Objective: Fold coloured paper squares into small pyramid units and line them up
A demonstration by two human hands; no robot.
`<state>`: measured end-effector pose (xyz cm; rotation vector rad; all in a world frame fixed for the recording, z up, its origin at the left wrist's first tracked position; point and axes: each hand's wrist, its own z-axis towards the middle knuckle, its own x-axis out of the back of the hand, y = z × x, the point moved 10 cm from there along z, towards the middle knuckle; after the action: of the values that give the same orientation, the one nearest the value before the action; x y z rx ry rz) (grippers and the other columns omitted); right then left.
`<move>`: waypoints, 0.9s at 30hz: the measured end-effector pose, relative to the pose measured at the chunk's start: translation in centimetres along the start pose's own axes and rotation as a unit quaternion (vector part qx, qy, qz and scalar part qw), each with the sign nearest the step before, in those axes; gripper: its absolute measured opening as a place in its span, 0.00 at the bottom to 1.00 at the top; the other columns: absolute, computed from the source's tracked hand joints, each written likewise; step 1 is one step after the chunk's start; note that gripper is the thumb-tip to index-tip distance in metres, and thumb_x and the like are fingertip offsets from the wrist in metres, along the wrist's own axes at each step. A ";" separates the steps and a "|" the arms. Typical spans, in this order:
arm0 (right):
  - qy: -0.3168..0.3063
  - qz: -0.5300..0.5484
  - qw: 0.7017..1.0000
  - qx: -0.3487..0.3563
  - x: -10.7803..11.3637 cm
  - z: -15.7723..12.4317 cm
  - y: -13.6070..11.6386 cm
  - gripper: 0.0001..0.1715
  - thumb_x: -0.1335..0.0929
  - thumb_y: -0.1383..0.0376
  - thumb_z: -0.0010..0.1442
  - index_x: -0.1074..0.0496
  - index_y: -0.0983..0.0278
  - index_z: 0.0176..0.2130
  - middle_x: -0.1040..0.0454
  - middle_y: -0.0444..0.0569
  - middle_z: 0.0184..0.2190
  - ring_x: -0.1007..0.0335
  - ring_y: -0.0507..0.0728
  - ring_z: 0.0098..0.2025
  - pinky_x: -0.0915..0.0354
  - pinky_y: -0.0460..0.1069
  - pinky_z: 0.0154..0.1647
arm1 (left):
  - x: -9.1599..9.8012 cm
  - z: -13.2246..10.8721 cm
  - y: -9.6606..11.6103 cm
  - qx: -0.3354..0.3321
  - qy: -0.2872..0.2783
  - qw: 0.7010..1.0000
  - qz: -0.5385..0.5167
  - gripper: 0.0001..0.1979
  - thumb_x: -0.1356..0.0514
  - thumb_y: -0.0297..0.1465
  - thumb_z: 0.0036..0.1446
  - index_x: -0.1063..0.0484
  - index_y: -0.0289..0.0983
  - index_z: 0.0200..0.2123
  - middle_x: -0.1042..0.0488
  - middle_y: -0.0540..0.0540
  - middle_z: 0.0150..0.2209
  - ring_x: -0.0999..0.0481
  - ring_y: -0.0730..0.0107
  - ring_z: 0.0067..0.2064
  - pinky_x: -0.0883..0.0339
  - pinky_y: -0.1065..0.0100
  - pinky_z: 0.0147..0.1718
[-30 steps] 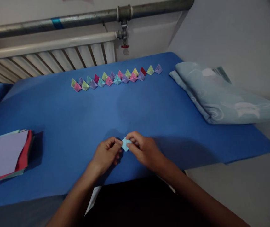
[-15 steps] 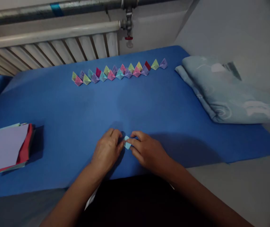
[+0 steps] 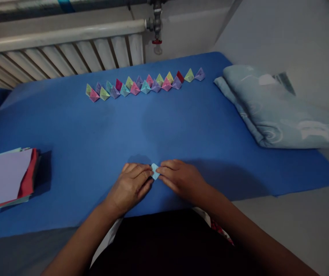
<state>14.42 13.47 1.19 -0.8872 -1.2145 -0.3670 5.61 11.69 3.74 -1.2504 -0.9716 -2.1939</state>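
pale blue paper [image 3: 155, 173] is pinched at opposite edges by the left hand [image 3: 131, 184] and the right hand [image 3: 184, 179], likely to steady its folds.

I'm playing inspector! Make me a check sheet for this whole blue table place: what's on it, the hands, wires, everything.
Surface: blue cover, smooth-looking.
Things in hand: one small light-blue folded paper.
Clutter: stack of coloured sheets at left, purple on top; blanket, folded, at right; colourful folded shapes lined up at the far side.
Left grip: fingers at the paper's left side; pinching or pressing, can't tell.
Right grip: fingers at its right side; same doubt.
Cables: nothing seen.
Surroundings: radiator, pipe, red-handled valve.
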 end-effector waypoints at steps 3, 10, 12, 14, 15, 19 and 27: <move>0.001 -0.005 1.000 0.012 0.0 0.0 0.0 0.11 0.36 0.68 0.62 0.27 0.63 0.45 0.25 0.52 0.42 0.30 0.56 0.41 0.34 0.49 0.39 | -0.3 0.1 -0.4 0.006 -0.009 1.000 -0.002 0.08 0.44 0.29 0.63 0.27 0.36 0.43 0.23 0.43 0.43 0.26 0.65 0.43 0.35 0.61 0.43; -0.002 0.010 1.000 0.021 0.0 0.3 0.1 0.10 0.35 0.69 0.62 0.27 0.62 0.43 0.26 0.51 0.40 0.30 0.54 0.39 0.38 0.47 0.35 | -0.3 0.3 -0.6 -0.005 -0.007 1.000 0.001 0.07 0.44 0.29 0.63 0.27 0.36 0.41 0.22 0.45 0.41 0.26 0.67 0.41 0.36 0.63 0.43; -0.004 0.015 1.000 0.019 0.0 0.3 0.1 0.09 0.36 0.69 0.63 0.27 0.62 0.42 0.26 0.50 0.39 0.31 0.54 0.38 0.39 0.46 0.34 | -0.2 0.2 -0.6 -0.008 -0.002 1.000 0.006 0.06 0.43 0.28 0.63 0.27 0.36 0.41 0.22 0.45 0.40 0.26 0.67 0.40 0.36 0.63 0.42; -0.003 0.015 1.000 0.015 0.1 0.3 0.2 0.09 0.36 0.68 0.63 0.27 0.62 0.41 0.26 0.50 0.39 0.31 0.53 0.38 0.40 0.46 0.34 | -0.1 0.2 -0.5 -0.010 0.003 1.000 0.013 0.06 0.43 0.27 0.62 0.27 0.35 0.41 0.22 0.45 0.40 0.26 0.67 0.40 0.36 0.63 0.42; -0.002 0.012 1.000 0.013 0.1 0.3 0.2 0.09 0.37 0.68 0.63 0.27 0.62 0.41 0.26 0.50 0.39 0.32 0.53 0.37 0.40 0.46 0.33 | -0.1 0.1 -0.5 -0.011 0.004 1.000 0.015 0.06 0.43 0.27 0.62 0.27 0.35 0.41 0.22 0.44 0.40 0.26 0.67 0.40 0.36 0.63 0.42; 0.005 -0.006 1.000 0.012 0.2 0.0 0.0 0.09 0.37 0.67 0.64 0.27 0.62 0.41 0.26 0.50 0.40 0.32 0.54 0.37 0.41 0.46 0.33 | -0.2 0.0 -0.5 -0.005 0.003 1.000 0.026 0.07 0.44 0.27 0.63 0.27 0.36 0.42 0.22 0.44 0.41 0.26 0.66 0.41 0.35 0.62 0.43; 0.031 -0.035 0.999 0.004 0.2 -0.2 -0.2 0.12 0.39 0.68 0.64 0.27 0.62 0.40 0.25 0.49 0.39 0.32 0.54 0.37 0.41 0.46 0.31 | -0.2 0.1 -0.3 -0.008 0.001 1.000 0.019 0.07 0.43 0.28 0.62 0.28 0.36 0.43 0.23 0.43 0.42 0.26 0.64 0.42 0.35 0.61 0.42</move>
<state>14.52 13.26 1.47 -0.8213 -1.1915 -0.4429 5.57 11.98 3.49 -1.2624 -0.9242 -2.1772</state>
